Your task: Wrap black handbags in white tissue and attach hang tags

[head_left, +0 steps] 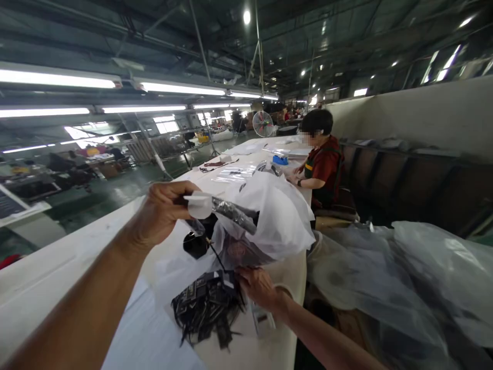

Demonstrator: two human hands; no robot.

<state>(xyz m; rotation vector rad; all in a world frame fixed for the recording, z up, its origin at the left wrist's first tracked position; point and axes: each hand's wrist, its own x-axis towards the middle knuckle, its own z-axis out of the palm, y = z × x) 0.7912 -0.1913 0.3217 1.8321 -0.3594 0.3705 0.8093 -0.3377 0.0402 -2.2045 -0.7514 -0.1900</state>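
My left hand [167,210] is closed on the end of a dark handle [234,215] wrapped in clear plastic, with a white paper piece [200,205] at its near end. The handle belongs to a dark bag-like item [246,252], largely covered by white wrapping [285,216]. A round black piece [195,244] hangs beside it. A thin black cord [217,254] runs down to the pile of black hang tags [208,303]. At the pile's right edge my right hand [260,288] has its fingers bent together on a tag; the fingertips are partly hidden.
A person [325,162] in a red top works at the right side of the long white table [277,344]. Farther along lie clear plastic sheets [234,173] and a blue tape dispenser [280,160]. Large translucent plastic bags [370,277] fill the right side. A fan [263,124] stands behind.
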